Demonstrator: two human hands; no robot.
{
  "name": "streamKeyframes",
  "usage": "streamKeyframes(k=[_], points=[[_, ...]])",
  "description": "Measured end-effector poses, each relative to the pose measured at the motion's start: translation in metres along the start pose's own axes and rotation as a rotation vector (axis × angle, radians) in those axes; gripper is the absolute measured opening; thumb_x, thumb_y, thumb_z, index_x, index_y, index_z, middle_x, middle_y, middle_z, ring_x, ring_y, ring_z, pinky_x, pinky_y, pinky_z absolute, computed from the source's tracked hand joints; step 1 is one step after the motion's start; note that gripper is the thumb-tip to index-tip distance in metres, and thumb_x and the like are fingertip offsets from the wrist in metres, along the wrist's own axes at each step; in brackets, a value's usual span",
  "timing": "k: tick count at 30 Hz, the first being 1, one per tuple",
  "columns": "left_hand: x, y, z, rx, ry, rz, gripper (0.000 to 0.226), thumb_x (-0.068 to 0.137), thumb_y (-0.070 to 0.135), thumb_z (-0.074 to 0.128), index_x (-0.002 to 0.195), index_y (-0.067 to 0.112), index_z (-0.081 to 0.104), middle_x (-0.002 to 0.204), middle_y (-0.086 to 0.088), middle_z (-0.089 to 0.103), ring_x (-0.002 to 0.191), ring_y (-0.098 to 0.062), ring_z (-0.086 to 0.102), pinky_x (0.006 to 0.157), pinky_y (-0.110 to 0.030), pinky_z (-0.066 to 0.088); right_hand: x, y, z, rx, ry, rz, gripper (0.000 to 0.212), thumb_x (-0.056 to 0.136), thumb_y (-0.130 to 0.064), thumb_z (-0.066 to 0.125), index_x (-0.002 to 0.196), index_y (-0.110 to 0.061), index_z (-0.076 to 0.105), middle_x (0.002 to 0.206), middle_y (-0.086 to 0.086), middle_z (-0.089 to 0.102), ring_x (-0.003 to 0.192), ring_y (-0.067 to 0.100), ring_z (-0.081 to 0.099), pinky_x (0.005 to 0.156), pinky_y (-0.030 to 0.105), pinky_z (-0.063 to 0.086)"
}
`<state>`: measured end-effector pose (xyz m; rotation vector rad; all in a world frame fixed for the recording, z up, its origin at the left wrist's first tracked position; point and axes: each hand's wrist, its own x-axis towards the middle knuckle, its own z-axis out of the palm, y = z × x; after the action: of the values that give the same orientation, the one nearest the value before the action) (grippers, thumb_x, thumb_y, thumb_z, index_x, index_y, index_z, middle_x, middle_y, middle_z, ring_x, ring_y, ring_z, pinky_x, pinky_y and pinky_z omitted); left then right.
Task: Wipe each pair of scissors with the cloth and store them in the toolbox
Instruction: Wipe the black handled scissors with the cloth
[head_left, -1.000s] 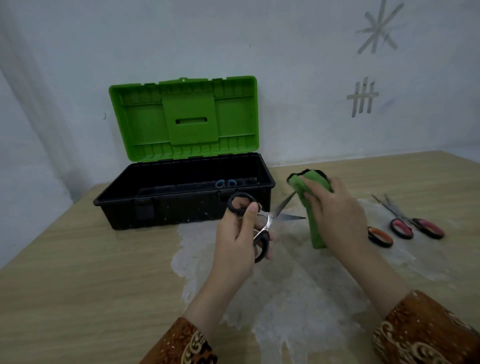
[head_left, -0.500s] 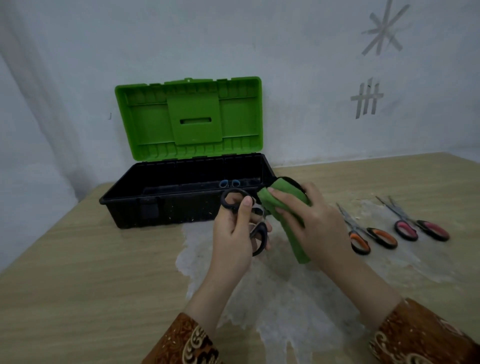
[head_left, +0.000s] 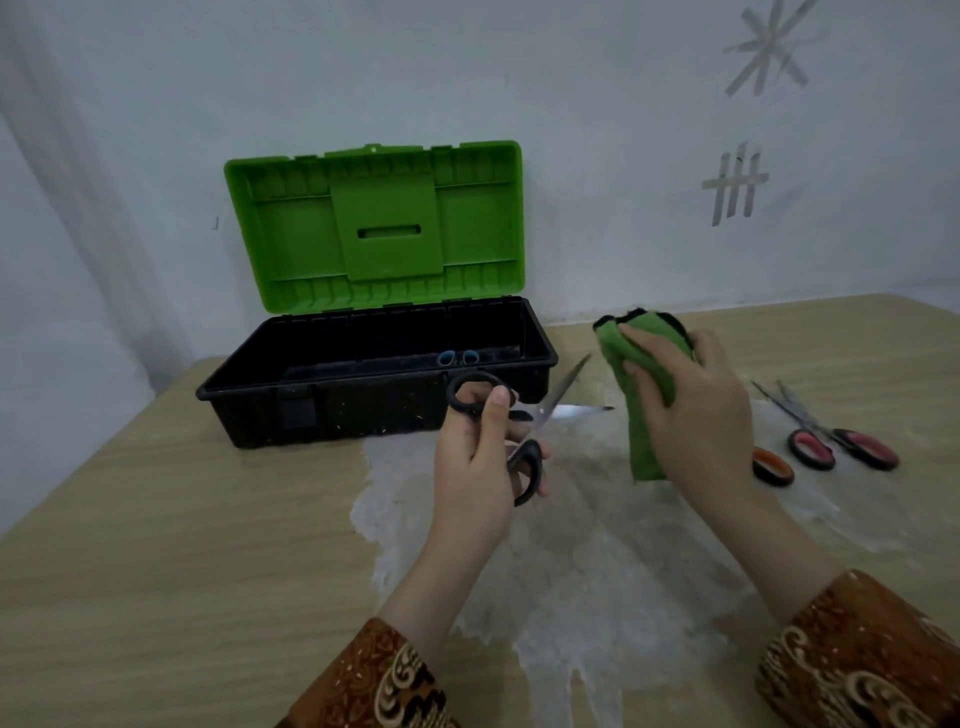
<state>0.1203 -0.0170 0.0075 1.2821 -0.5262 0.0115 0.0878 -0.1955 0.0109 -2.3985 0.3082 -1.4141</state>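
Note:
My left hand grips the black-handled scissors by their handles, blades spread apart and pointing right. My right hand holds the folded green cloth just right of the blade tips, not touching them. The toolbox, black with its green lid raised, stands behind my left hand; blue scissor handles show inside it. On the table at right lie pink-handled scissors and orange-handled scissors, the latter mostly hidden by my right hand.
The wooden table carries a whitish patch under my hands. A pale wall with tape marks rises right behind the toolbox. The table's left edge runs diagonally at the left.
The cloth was wrapped over the blades half a second ago; my right hand has pulled it off to the right and the blades now show, spread apart.

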Motion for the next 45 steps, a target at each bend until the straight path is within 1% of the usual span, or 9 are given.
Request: streamKeyframes(k=[6, 14, 19, 24, 30, 33, 37, 42, 45], points=[[0.002, -0.002, -0.005, -0.019, 0.133, 0.041, 0.023, 0.102, 0.024, 0.039, 0.1, 0.002, 0.048, 0.076, -0.031, 0.055, 0.047, -0.024, 0.055, 0.039, -0.03, 0.047, -0.026, -0.04, 0.014, 0.106, -0.172, -0.346, 0.035, 0.093, -0.034, 0.049, 0.125, -0.028, 0.062, 0.104, 0.01, 0.059, 0.067, 0.019, 0.057, 0.052, 0.026, 0.05], [0.002, -0.002, -0.001, -0.005, 0.109, 0.025, 0.018, 0.102, 0.022, 0.039, 0.096, 0.007, 0.047, 0.076, -0.042, 0.049, 0.043, -0.021, 0.054, 0.039, -0.03, 0.046, -0.018, -0.019, 0.015, 0.001, -0.111, -0.175, 0.038, 0.088, -0.017, 0.066, 0.124, -0.028, 0.063, 0.096, 0.006, 0.056, 0.057, 0.013, 0.044, 0.045, 0.015, 0.029], [0.004, 0.002, -0.006, -0.024, 0.148, 0.037, 0.018, 0.102, 0.021, 0.042, 0.094, 0.006, 0.048, 0.07, -0.037, 0.051, 0.041, -0.022, 0.054, 0.037, -0.028, 0.045, -0.019, -0.032, 0.009, 0.099, -0.163, -0.341, 0.036, 0.093, -0.03, 0.047, 0.125, -0.03, 0.062, 0.102, 0.009, 0.057, 0.064, 0.018, 0.055, 0.052, 0.019, 0.039], [0.01, 0.0, -0.015, -0.024, 0.214, 0.009, 0.022, 0.101, 0.024, 0.044, 0.096, 0.003, 0.05, 0.082, -0.028, 0.058, 0.043, -0.03, 0.053, 0.032, -0.022, 0.039, -0.026, -0.041, 0.014, 0.073, -0.27, -0.517, 0.031, 0.094, -0.024, 0.051, 0.121, -0.034, 0.063, 0.107, 0.013, 0.059, 0.064, 0.027, 0.06, 0.045, 0.034, 0.05], [0.006, 0.005, -0.008, -0.016, 0.146, -0.029, 0.02, 0.102, 0.024, 0.042, 0.094, 0.006, 0.049, 0.079, -0.043, 0.052, 0.04, -0.02, 0.058, 0.032, -0.02, 0.038, -0.015, -0.03, 0.006, -0.021, -0.118, -0.281, 0.037, 0.084, -0.007, 0.065, 0.117, -0.023, 0.068, 0.1, 0.015, 0.059, 0.052, 0.025, 0.053, 0.04, 0.026, 0.044], [0.004, 0.003, -0.006, -0.017, 0.147, 0.012, 0.021, 0.101, 0.025, 0.044, 0.096, 0.005, 0.051, 0.072, -0.026, 0.055, 0.049, -0.028, 0.059, 0.036, -0.029, 0.046, -0.023, -0.04, 0.005, 0.029, -0.161, -0.411, 0.033, 0.09, -0.016, 0.058, 0.121, -0.025, 0.066, 0.103, 0.013, 0.059, 0.058, 0.021, 0.055, 0.047, 0.02, 0.04], [-0.002, -0.002, -0.002, 0.042, 0.209, 0.06, 0.02, 0.101, 0.026, 0.044, 0.097, 0.01, 0.054, 0.062, -0.001, 0.058, 0.051, -0.026, 0.059, 0.039, -0.031, 0.049, -0.025, -0.05, 0.011, 0.006, -0.207, -0.405, 0.033, 0.091, -0.021, 0.053, 0.12, -0.028, 0.066, 0.1, 0.011, 0.058, 0.055, 0.023, 0.053, 0.039, 0.029, 0.045], [-0.006, -0.008, 0.002, 0.165, 0.288, 0.085, 0.019, 0.1, 0.029, 0.044, 0.087, 0.022, 0.056, 0.067, 0.004, 0.059, 0.063, -0.016, 0.059, 0.063, -0.048, 0.051, -0.033, -0.049, 0.015, 0.035, -0.256, -0.399, 0.033, 0.092, -0.024, 0.048, 0.119, -0.026, 0.066, 0.106, 0.012, 0.059, 0.057, 0.027, 0.057, 0.041, 0.036, 0.049], [-0.007, -0.008, 0.004, 0.192, 0.282, 0.078, 0.02, 0.1, 0.028, 0.044, 0.085, 0.022, 0.054, 0.06, 0.001, 0.053, 0.056, -0.019, 0.052, 0.056, -0.049, 0.047, -0.029, -0.047, 0.018, -0.017, -0.273, -0.354, 0.035, 0.091, -0.027, 0.043, 0.118, -0.028, 0.066, 0.102, 0.012, 0.058, 0.055, 0.028, 0.056, 0.04, 0.036, 0.048]])
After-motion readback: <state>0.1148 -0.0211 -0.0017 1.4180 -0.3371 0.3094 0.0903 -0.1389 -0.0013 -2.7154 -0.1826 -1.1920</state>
